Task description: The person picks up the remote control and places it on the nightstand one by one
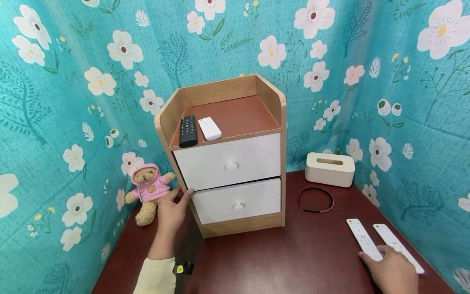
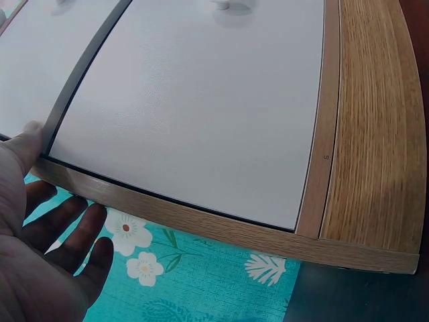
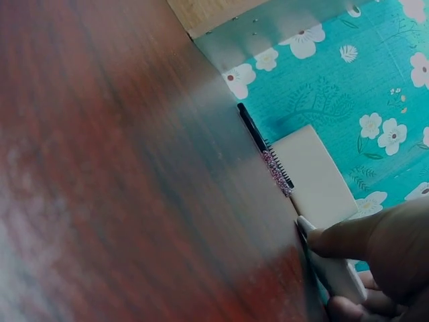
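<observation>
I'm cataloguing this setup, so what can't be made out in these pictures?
Head: near end of gripped white remote, behind the right hand.
Head: one leg of the teddy bear, mostly behind the left hand.
Head: labels on the black remote, too small.
Left wrist: lower drawer knob, cut by top edge.

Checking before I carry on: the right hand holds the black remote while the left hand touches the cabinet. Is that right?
Not quite: the right hand holds a white remote; the black remote lies on the cabinet, as the head view shows. The left hand does touch the cabinet.
</observation>
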Action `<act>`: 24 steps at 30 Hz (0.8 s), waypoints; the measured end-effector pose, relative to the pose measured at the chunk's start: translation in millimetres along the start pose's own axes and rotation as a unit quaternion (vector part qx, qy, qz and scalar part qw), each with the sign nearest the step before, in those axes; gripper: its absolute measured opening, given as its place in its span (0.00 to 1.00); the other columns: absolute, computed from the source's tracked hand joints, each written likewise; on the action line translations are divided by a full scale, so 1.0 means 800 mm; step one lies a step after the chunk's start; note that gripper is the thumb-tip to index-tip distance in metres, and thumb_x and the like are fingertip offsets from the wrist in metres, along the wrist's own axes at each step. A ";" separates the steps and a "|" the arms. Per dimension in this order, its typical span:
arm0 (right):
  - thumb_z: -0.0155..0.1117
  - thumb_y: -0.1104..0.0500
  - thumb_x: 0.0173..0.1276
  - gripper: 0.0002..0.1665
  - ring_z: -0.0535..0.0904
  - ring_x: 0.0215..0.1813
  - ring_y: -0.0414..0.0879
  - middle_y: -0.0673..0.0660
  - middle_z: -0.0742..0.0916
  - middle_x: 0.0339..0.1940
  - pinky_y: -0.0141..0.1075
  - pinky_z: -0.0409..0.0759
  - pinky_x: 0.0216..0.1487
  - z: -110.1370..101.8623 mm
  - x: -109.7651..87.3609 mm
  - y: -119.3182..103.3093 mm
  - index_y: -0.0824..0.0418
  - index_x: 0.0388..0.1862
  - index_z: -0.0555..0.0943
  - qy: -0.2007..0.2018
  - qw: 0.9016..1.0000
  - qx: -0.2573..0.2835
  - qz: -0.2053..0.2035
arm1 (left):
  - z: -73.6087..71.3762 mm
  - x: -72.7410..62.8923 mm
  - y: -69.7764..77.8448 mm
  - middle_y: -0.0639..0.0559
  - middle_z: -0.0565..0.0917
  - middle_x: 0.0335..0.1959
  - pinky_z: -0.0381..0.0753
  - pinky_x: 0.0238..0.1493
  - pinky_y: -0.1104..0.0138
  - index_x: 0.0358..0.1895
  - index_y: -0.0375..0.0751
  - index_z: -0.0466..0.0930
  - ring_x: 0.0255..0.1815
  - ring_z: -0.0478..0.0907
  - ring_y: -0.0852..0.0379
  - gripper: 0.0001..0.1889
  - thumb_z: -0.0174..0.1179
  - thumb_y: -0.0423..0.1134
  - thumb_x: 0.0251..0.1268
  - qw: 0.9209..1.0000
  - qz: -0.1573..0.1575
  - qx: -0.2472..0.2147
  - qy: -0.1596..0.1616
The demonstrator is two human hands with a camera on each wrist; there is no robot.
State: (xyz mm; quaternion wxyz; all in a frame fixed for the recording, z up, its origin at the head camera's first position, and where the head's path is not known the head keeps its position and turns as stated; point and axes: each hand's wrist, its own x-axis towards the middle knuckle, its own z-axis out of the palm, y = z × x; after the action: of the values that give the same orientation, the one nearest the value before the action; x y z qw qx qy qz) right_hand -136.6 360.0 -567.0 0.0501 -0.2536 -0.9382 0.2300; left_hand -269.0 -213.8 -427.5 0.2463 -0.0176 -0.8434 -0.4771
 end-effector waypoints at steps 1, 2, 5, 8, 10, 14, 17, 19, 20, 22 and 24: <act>0.80 0.39 0.64 0.48 0.83 0.51 0.77 0.82 0.86 0.46 0.66 0.80 0.51 -0.001 0.000 -0.001 0.81 0.59 0.80 0.002 1.000 0.004 0.005 | 0.000 0.000 0.000 0.45 0.88 0.36 0.76 0.36 0.69 0.61 0.45 0.91 0.37 0.77 0.56 0.19 0.70 0.52 0.77 1.000 0.000 -0.001 0.000; 0.79 0.38 0.64 0.47 0.83 0.51 0.77 0.83 0.85 0.47 0.66 0.79 0.51 -0.001 -0.001 -0.001 0.80 0.59 0.80 0.006 1.000 0.011 0.011 | 0.000 0.000 0.001 0.45 0.88 0.36 0.76 0.36 0.69 0.61 0.45 0.91 0.37 0.77 0.56 0.20 0.70 0.52 0.77 1.000 -0.001 -0.001 0.000; 0.77 0.37 0.65 0.46 0.82 0.52 0.77 0.83 0.85 0.53 0.66 0.77 0.53 -0.004 -0.003 -0.005 0.76 0.61 0.81 0.019 0.999 0.030 0.032 | -0.001 0.000 0.001 0.44 0.88 0.37 0.76 0.36 0.69 0.62 0.46 0.90 0.38 0.77 0.54 0.20 0.71 0.52 0.77 1.000 -0.004 -0.002 0.000; 0.77 0.33 0.65 0.47 0.83 0.52 0.74 0.80 0.87 0.53 0.62 0.77 0.51 -0.008 -0.008 -0.011 0.73 0.62 0.82 0.032 0.996 0.063 0.057 | 0.000 -0.001 0.002 0.43 0.88 0.37 0.76 0.37 0.69 0.63 0.46 0.90 0.39 0.78 0.54 0.21 0.71 0.53 0.77 1.000 -0.008 -0.002 0.000; 0.79 0.31 0.63 0.48 0.86 0.46 0.66 0.76 0.90 0.48 0.54 0.78 0.45 -0.011 -0.012 -0.017 0.72 0.61 0.84 0.042 0.992 0.095 0.069 | 0.001 -0.001 0.001 0.43 0.89 0.38 0.77 0.38 0.69 0.63 0.46 0.90 0.39 0.78 0.53 0.21 0.71 0.53 0.77 1.000 -0.010 -0.003 -0.002; 0.85 0.34 0.59 0.44 0.81 0.31 0.34 0.63 0.94 0.37 0.32 0.75 0.31 -0.020 -0.024 -0.034 0.68 0.59 0.87 0.073 0.978 0.187 0.064 | 0.002 -0.003 0.001 0.43 0.90 0.39 0.77 0.39 0.69 0.64 0.46 0.90 0.40 0.79 0.54 0.22 0.70 0.54 0.77 1.000 -0.014 0.000 -0.005; 0.85 0.41 0.63 0.37 0.74 0.28 0.24 0.48 0.92 0.31 0.26 0.75 0.28 -0.030 -0.034 -0.055 0.66 0.59 0.88 0.082 0.964 0.251 0.035 | 0.002 -0.004 0.001 0.44 0.90 0.40 0.78 0.40 0.69 0.64 0.47 0.90 0.41 0.79 0.54 0.22 0.70 0.55 0.77 1.000 -0.019 0.005 -0.003; 0.84 0.45 0.67 0.31 0.75 0.28 0.27 0.39 0.88 0.29 0.27 0.76 0.27 -0.040 -0.041 -0.072 0.67 0.57 0.87 0.081 0.954 0.289 0.006 | 0.001 -0.003 0.001 0.44 0.90 0.41 0.78 0.40 0.69 0.64 0.48 0.90 0.41 0.79 0.54 0.22 0.70 0.56 0.77 1.000 -0.020 0.007 -0.001; 0.83 0.49 0.68 0.27 0.76 0.28 0.29 0.36 0.87 0.28 0.28 0.76 0.27 -0.044 -0.045 -0.082 0.67 0.56 0.87 0.085 0.947 0.308 -0.012 | 0.000 -0.003 0.002 0.44 0.90 0.41 0.78 0.41 0.69 0.64 0.47 0.90 0.41 0.79 0.53 0.22 0.70 0.56 0.77 1.000 -0.019 0.006 0.000; 0.82 0.55 0.70 0.19 0.76 0.28 0.33 0.33 0.85 0.27 0.29 0.76 0.27 -0.054 -0.053 -0.104 0.65 0.52 0.88 0.091 0.932 0.348 -0.044 | 0.000 -0.002 0.002 0.44 0.90 0.41 0.78 0.41 0.68 0.63 0.47 0.90 0.42 0.79 0.52 0.22 0.70 0.56 0.76 1.000 -0.017 0.006 0.003; 0.80 0.62 0.70 0.12 0.78 0.28 0.35 0.35 0.86 0.27 0.28 0.76 0.27 -0.064 -0.062 -0.128 0.62 0.49 0.88 0.094 0.909 0.399 -0.082 | -0.001 -0.001 0.002 0.43 0.90 0.40 0.77 0.40 0.68 0.63 0.47 0.90 0.41 0.79 0.51 0.22 0.70 0.56 0.76 1.000 -0.013 0.005 0.003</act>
State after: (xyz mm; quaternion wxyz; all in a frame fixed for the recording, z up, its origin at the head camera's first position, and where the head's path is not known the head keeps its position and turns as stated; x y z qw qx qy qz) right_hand -129.3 278.2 -473.4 0.2535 -0.1550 -0.7770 0.5550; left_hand -267.4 -213.1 -426.6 0.2426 -0.0035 -0.8454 -0.4758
